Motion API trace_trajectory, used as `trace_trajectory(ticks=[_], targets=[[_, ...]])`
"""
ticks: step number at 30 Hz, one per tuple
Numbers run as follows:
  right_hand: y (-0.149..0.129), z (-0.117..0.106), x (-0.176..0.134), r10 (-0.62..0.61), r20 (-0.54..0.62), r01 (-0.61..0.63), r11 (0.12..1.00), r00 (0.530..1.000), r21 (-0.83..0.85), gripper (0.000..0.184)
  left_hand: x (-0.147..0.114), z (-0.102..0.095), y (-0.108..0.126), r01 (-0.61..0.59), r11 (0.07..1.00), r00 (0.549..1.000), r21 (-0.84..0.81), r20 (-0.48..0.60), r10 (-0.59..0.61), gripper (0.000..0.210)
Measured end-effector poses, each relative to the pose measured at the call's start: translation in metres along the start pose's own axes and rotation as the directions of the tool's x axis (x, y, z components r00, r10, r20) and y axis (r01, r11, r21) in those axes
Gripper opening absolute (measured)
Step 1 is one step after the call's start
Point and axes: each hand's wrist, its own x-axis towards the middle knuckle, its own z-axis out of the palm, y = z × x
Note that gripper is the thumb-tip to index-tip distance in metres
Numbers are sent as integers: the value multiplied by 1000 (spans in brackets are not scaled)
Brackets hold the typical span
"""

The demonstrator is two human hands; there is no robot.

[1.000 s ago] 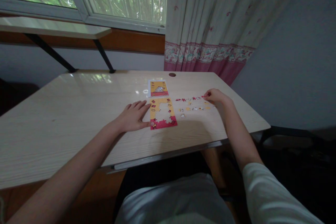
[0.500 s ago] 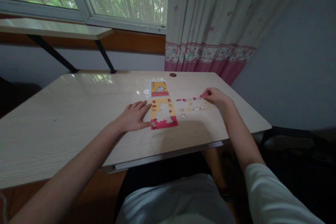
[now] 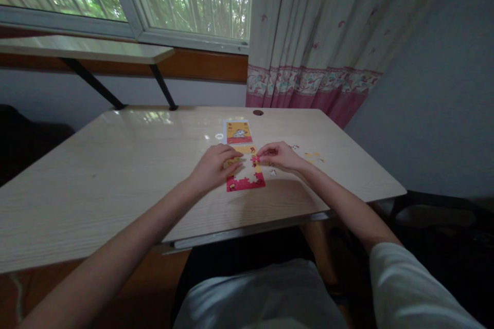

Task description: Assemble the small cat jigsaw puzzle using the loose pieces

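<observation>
Puzzle [image 3: 259, 169]; long axis front-to-back; pink edge [image 3: 247, 185] nearest person

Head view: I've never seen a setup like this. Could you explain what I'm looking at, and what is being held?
There is no machine here, just a person's bare hands, seen from a camera worn on the head, looking forward and down. On the pale desk lies a partly filled jigsaw puzzle, with a picture card beyond it and loose pieces to the right. The right hand holds a red piece at the puzzle's right side; the left hand covers part of its left side.
</observation>
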Motion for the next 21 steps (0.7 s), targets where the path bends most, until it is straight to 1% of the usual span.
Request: trace_trajectory(ticks=[3,6,11,13,15,18,21], targets=[[1,5,-2,-25,-37,25,1000,999,0,36,11,2,7,-35,998,999,-53,20,36,19],[2,7,-3,-53,-81,50,998,995,-39,39,18,8,8,-78,996,997,-44,12,78,22],[5,8,-4,-120,-94,107,984,988,-139,41,17,19,5,-114,993,991,12,-64,114,18],[5,8,-6,-195,-102,168,960,975,-225,39,14,22,4,-126,991,985,41,-110,130,19],[4,7,-8,-309,-105,255,901,945,-351,36,12,22,3,-143,987,975,68,-164,153,19],[3,6,-11,-475,-73,375,772,877,-514,32,12,20,3,-157,983,958,90,-229,174,17],[4,6,-11,-563,-17,443,668,826,-598,29,13,18,3,-165,982,953,93,-242,183,15]])
